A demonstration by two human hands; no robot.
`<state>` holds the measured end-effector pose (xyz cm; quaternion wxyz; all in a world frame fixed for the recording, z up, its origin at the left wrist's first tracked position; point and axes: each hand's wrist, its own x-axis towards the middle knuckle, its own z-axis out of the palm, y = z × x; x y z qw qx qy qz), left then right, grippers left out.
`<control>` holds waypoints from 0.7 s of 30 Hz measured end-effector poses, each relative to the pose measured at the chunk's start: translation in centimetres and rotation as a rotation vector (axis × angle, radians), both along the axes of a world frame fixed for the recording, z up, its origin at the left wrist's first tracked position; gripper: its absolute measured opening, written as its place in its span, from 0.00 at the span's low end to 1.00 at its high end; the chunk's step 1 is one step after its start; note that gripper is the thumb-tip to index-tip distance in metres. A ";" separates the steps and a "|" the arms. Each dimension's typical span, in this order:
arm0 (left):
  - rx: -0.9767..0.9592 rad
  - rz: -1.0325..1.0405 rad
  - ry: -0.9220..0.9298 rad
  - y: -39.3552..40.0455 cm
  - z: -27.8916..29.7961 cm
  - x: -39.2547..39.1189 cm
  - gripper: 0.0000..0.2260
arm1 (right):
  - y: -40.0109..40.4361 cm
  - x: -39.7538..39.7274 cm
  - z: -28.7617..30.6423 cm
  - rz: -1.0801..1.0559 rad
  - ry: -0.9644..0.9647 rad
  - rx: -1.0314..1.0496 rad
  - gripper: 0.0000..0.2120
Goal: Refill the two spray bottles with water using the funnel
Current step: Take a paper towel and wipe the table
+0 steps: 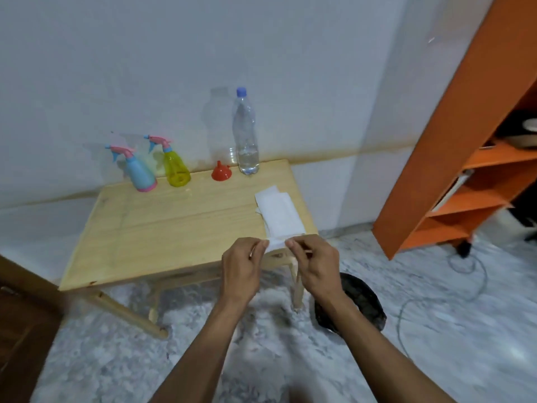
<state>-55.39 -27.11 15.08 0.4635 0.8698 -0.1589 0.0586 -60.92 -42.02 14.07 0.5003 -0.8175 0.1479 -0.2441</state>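
- Table (pixel 162 225): pale, smooth, matt wood.
- On the table: glossy translucent plastic sprayers, blue (pixel 139 173) and yellow (pixel 175 167); red plastic funnel (pixel 221 171); clear plastic bottle (pixel 246 135); matt white paper towel (pixel 279 212).

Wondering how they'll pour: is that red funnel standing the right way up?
No, upside down: the red funnel rests on its wide mouth on the table, spout up.
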 end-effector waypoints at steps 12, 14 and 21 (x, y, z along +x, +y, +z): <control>-0.070 -0.376 -0.048 -8.8 1.3 -7.1 0.09 | -5.6 -13.5 1.4 -0.433 0.076 -0.072 0.06; -0.055 -0.426 -0.058 -10.7 0.5 -7.7 0.10 | -6.6 -14.6 1.1 -0.522 0.090 0.004 0.06; -0.032 -0.533 0.059 -18.4 -3.3 -8.4 0.12 | -11.7 -15.3 -1.5 -0.702 0.142 0.106 0.10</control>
